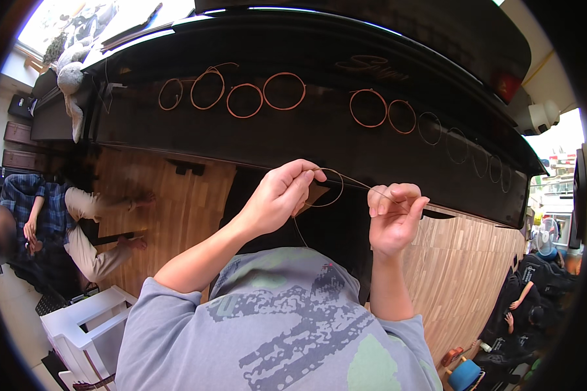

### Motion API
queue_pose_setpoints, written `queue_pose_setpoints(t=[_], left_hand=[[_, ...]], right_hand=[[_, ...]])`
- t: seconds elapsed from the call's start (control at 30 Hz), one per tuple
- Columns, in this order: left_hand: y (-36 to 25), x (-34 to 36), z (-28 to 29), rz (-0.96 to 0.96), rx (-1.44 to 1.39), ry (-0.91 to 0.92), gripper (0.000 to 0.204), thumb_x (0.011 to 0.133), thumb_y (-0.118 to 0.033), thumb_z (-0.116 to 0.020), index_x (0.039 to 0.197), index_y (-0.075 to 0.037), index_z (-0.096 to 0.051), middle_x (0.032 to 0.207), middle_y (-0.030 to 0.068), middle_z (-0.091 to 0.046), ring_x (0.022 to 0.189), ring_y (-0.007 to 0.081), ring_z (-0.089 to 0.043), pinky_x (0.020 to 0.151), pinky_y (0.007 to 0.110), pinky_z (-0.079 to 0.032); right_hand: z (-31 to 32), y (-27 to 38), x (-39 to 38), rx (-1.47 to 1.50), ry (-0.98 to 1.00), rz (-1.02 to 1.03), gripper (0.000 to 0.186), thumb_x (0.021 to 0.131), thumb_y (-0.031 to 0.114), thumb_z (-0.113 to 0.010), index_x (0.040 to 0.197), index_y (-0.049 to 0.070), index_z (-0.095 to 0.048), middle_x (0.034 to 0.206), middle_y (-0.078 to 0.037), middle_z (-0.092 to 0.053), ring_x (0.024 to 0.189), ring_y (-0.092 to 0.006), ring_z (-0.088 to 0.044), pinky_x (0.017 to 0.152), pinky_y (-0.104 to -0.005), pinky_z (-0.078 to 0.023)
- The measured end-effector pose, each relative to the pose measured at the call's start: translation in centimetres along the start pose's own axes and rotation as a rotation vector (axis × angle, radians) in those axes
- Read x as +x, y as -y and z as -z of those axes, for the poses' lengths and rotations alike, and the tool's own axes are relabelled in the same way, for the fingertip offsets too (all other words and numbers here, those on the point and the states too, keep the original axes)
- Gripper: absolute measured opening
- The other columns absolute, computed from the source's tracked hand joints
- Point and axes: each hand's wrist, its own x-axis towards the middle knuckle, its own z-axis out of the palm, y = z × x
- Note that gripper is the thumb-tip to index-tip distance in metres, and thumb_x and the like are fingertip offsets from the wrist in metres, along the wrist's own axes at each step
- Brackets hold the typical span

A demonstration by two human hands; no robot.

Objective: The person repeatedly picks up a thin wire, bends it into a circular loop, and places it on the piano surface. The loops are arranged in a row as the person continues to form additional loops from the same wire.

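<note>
My left hand (pixel 285 194) is closed in a pinch on a thin bronze-coloured string (pixel 342 189), most likely an instrument string. Part of it bends into a round loop beside my left fingertips, and a tail hangs below toward my shirt. From the left hand a stretch of the string slants across to my right hand (pixel 396 215), whose curled fingers hold it, thumb raised. Beyond both hands, a long glossy black piano-like surface (pixel 293 133) carries copper-coloured coiled strings (pixel 284 91) on the left and middle. Thinner dark coils (pixel 457 144) lie toward the right.
A person in a plaid shirt (pixel 26 195) sits at the far left. Below them stands a white stool-like frame (pixel 88 319). A grey plush toy (pixel 70 78) hangs over the black surface's left end. Right are a blue round object (pixel 464 375) and a fan (pixel 546 234).
</note>
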Motion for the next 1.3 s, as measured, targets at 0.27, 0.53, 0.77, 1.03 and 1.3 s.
queue_pose_setpoints(t=[0.27,0.53,0.77,1.03,1.3], left_hand=[[0.0,0.3,1.4,-0.092,-0.179,-0.039,0.021,0.101,-0.013,-0.042,0.104,0.002,-0.056,0.059,-0.0064,-0.041,0.048,0.0011,-0.031,0.045,0.019,-0.028],[-0.9,-0.1,0.2,-0.099,-0.143,-0.026,0.021,0.1,-0.013,-0.043,0.103,0.002,-0.057,0.06,-0.0075,-0.039,0.049,0.0003,-0.03,0.045,0.018,-0.024],[-0.4,-0.9,0.1,0.056,-0.364,0.016,0.023,0.1,-0.015,-0.039,0.101,0.001,-0.056,0.053,-0.0053,-0.034,0.041,0.0026,-0.029,0.038,0.019,-0.022],[0.4,-1.0,-0.8,0.077,-0.382,0.063,0.03,0.098,-0.012,-0.03,0.115,0.0,-0.05,0.057,0.0081,-0.052,0.033,0.0126,-0.041,0.032,0.022,-0.033],[0.0,-0.7,-1.9,0.035,-0.156,0.037,0.029,0.101,-0.012,-0.033,0.12,0.002,-0.049,0.095,0.0126,-0.063,0.054,0.0159,-0.064,0.044,0.022,-0.05]], right_hand=[[0.1,2.4,-1.4,-0.663,0.205,-0.096,0.035,0.089,0.0,-0.061,0.123,0.001,-0.053,0.088,-0.008,-0.062,0.076,-0.0137,-0.059,0.071,-0.0238,-0.047],[-2.3,3.1,-0.4,-0.577,0.278,-0.402,0.05,0.091,0.017,-0.063,0.135,0.002,-0.045,0.099,-0.008,-0.066,0.09,-0.0132,-0.062,0.081,-0.0272,-0.048],[-3.6,2.9,-0.9,-0.518,0.13,-0.398,0.022,0.09,0.002,-0.058,0.11,0.005,-0.067,0.085,-0.003,-0.061,0.076,-0.0096,-0.057,0.067,-0.0237,-0.046],[-4.3,0.7,-1.3,-0.627,0.187,-0.183,0.008,0.083,0.006,-0.066,0.09,0.008,-0.07,0.078,-0.003,-0.053,0.078,-0.0185,-0.052,0.072,-0.0304,-0.042],[-3.8,0.6,-2.2,-0.401,-0.008,-0.45,0.014,0.093,0.002,-0.056,0.105,-0.001,-0.063,0.089,-0.005,-0.065,0.082,-0.0096,-0.062,0.076,-0.0238,-0.051]])
